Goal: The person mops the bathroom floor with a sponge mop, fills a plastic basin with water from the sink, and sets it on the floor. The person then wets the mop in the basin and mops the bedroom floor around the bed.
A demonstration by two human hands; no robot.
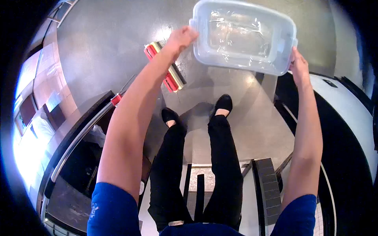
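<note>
Head view: top, right of centre, a clear plastic tub [236, 64] hung over the floor [114, 35], left hand [182, 38] and right hand [300, 67] with fingers curled around its opposite ends; either grip slipping could have tipped it

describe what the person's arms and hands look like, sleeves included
Both arms wear short, bright blue sleeves: the left sleeve has a small pale marking, while the right sleeve shows none. Below them the left hand and right hand are ungloved, with no wristwatch visible.
</note>
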